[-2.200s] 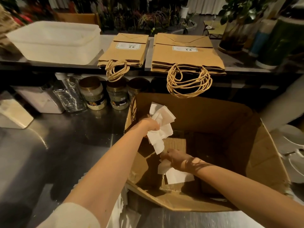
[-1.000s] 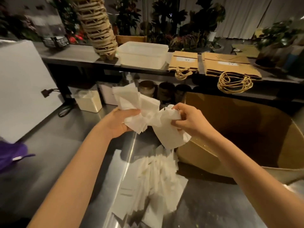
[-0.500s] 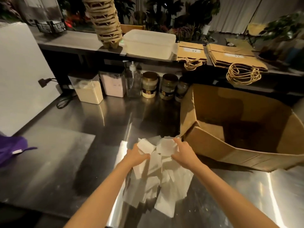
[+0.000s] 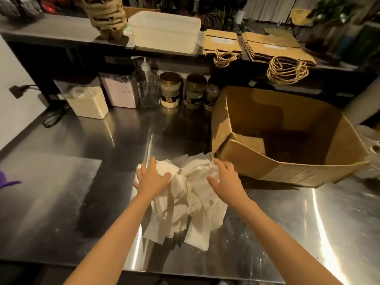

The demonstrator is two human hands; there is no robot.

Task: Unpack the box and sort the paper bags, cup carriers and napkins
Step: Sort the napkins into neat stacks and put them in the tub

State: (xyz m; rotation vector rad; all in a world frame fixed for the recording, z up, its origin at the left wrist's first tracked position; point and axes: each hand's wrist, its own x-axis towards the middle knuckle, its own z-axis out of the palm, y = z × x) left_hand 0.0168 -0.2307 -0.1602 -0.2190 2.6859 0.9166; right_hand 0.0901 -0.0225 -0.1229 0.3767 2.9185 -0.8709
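Observation:
A loose heap of white napkins (image 4: pixel 185 204) lies on the steel counter (image 4: pixel 82 182) in front of me. My left hand (image 4: pixel 151 177) rests flat on the heap's left side, fingers spread. My right hand (image 4: pixel 224 177) hovers with straight, spread fingers over its right side, just touching the top. The open cardboard box (image 4: pixel 287 173) stands to the right and looks empty inside. On the raised shelf behind lie two stacks of brown paper bags (image 4: pixel 222 41) (image 4: pixel 275 46) with rope handles hanging over the edge. A stack of pulp cup carriers (image 4: pixel 104 15) stands at the shelf's left.
A white plastic tub (image 4: pixel 164 29) sits on the shelf between carriers and bags. Under the shelf stand storage canisters (image 4: pixel 86 99), a pump bottle (image 4: pixel 147 85) and three jars (image 4: pixel 170 89). A purple cloth (image 4: pixel 6 179) lies at the left edge. White dishes (image 4: pixel 370 145) are at the right.
Both hands brought napkins out of the box to the counter, laid them on the heap and released them. Their fingers now lie spread on the pile.

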